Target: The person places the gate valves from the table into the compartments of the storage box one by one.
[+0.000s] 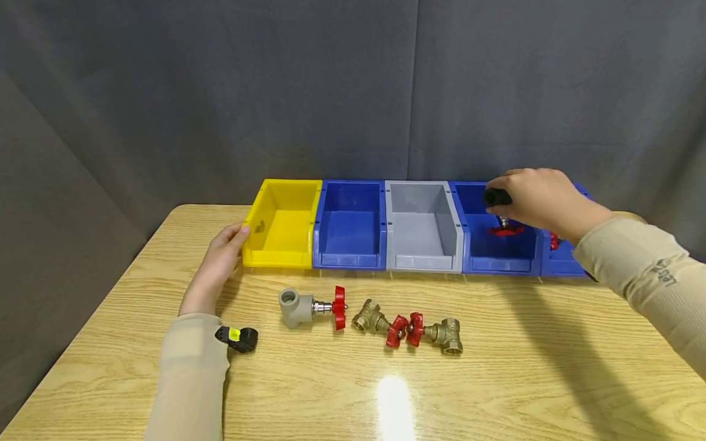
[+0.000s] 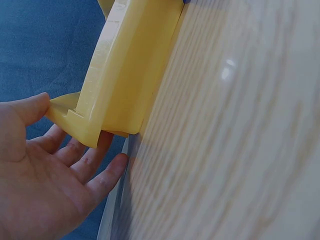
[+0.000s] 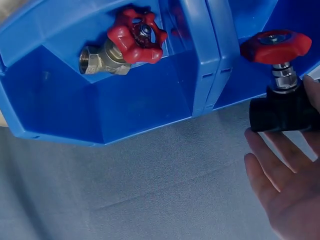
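In the head view my left hand [image 1: 217, 260] is at the near left corner of the yellow bin [image 1: 278, 260]. The left wrist view shows its thumb on the rim and its loosely bent fingers by the outer wall. My right hand [image 1: 537, 199] pinches a black plastic valve [image 1: 498, 196] over the fourth bin [image 1: 502, 265], a blue one. That valve's red handwheel [image 3: 277, 47] points down into the bin. On the table lie a grey plastic valve [image 1: 298, 308] and two brass valves [image 1: 372, 317], all with red handwheels.
Between the yellow and fourth bins stand a blue bin [image 1: 350, 261] and a grey bin [image 1: 423, 263]. The rightmost blue bin [image 3: 145, 95] contains a brass valve [image 3: 107, 60] with a red handwheel. A dark curtain [image 1: 353, 92] hangs behind the wooden table [image 1: 309, 392].
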`<state>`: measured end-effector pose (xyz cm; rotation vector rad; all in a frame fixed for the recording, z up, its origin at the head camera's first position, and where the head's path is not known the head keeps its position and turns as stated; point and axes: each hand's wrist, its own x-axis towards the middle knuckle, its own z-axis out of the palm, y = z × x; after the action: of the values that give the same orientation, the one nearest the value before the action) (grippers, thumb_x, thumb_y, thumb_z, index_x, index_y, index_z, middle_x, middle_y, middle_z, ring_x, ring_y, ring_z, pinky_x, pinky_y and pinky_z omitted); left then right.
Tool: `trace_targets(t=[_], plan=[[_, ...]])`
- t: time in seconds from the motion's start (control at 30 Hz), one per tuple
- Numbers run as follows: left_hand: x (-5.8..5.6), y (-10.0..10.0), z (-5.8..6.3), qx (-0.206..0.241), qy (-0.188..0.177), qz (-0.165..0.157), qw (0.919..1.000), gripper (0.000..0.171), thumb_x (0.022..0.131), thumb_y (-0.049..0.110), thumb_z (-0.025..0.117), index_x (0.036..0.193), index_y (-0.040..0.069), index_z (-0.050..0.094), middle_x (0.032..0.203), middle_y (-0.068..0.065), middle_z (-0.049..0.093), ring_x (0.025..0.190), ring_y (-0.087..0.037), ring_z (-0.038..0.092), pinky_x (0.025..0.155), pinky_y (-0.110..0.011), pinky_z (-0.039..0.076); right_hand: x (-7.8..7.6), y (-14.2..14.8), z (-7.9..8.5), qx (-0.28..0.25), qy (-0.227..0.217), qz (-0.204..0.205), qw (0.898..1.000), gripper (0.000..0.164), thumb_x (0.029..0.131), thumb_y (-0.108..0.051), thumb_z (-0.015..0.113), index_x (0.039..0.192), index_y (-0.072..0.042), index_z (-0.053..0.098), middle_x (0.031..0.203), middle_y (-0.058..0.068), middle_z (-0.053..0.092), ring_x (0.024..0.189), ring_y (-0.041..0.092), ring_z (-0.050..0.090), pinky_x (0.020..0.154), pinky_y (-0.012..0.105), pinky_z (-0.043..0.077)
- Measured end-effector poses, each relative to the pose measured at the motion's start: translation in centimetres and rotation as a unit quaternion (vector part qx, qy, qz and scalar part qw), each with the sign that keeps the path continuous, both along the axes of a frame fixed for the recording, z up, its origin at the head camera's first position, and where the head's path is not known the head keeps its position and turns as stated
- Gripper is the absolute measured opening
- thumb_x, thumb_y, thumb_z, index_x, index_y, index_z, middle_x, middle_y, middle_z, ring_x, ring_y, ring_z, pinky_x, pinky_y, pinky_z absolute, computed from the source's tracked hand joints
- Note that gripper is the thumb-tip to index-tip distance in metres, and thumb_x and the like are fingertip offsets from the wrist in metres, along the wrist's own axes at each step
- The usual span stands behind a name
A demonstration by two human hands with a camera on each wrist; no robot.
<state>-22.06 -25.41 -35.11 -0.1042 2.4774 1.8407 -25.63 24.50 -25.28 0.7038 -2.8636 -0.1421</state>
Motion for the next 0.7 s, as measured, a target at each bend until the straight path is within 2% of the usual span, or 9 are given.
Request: trace_targets(t=[0.17, 0.33, 0.57, 0.7], plan=[[0.1, 0.0, 0.1, 0.000, 0.001, 0.001, 1.0000, 0.064, 0.108, 0.042, 0.034, 0.155, 0.001, 0.023, 0.155, -0.021, 0.030, 0.141, -0.033, 0.030, 0.117, -0.049, 0.025, -1.2, -0.4, -0.1, 0.034, -0.040, -0.028, 0.998, 0.040, 0.085, -0.030, 0.077, 0.115, -0.004, 0.071, 0.098, 0.017, 0.069, 0.079, 0.032, 0.064, 0.069, 0.058, 0.053], [0.1, 0.1, 0.1, 0.006, -0.002, 0.004, 1.0000, 0.064, 0.108, 0.042, 0.034, 0.156, 0.002, 0.023, 0.156, -0.020, 0.029, 0.142, -0.033, 0.029, 0.117, -0.049, 0.025, -1.8, -0.8, -0.3, 0.041, -0.091, -0.046, 0.994, 0.039, 0.086, -0.031, 0.077, 0.114, -0.004, 0.071, 0.095, 0.017, 0.070, 0.078, 0.031, 0.062, 0.072, 0.060, 0.052], [-0.2, 0.1, -0.2, 0.017, -0.005, 0.003, 0.9998, 0.062, 0.108, 0.039, 0.034, 0.156, 0.002, 0.022, 0.157, -0.020, 0.028, 0.142, -0.032, 0.029, 0.117, -0.049, 0.025, -2.5, -1.1, -1.0, 0.045, -0.147, -0.072, 0.986, 0.045, 0.086, -0.033, 0.077, 0.118, -0.003, 0.070, 0.108, 0.021, 0.068, 0.095, 0.039, 0.064, 0.085, 0.065, 0.048], [-0.2, 0.1, -0.2, 0.014, -0.005, 0.003, 0.9999, 0.062, 0.108, 0.040, 0.033, 0.156, 0.002, 0.021, 0.157, -0.020, 0.028, 0.142, -0.032, 0.028, 0.117, -0.049, 0.025, -2.6, -1.2, -1.6, 0.048, -0.175, -0.079, 0.980, 0.042, 0.086, -0.031, 0.077, 0.117, -0.003, 0.070, 0.109, 0.020, 0.069, 0.100, 0.040, 0.064, 0.088, 0.065, 0.047]])
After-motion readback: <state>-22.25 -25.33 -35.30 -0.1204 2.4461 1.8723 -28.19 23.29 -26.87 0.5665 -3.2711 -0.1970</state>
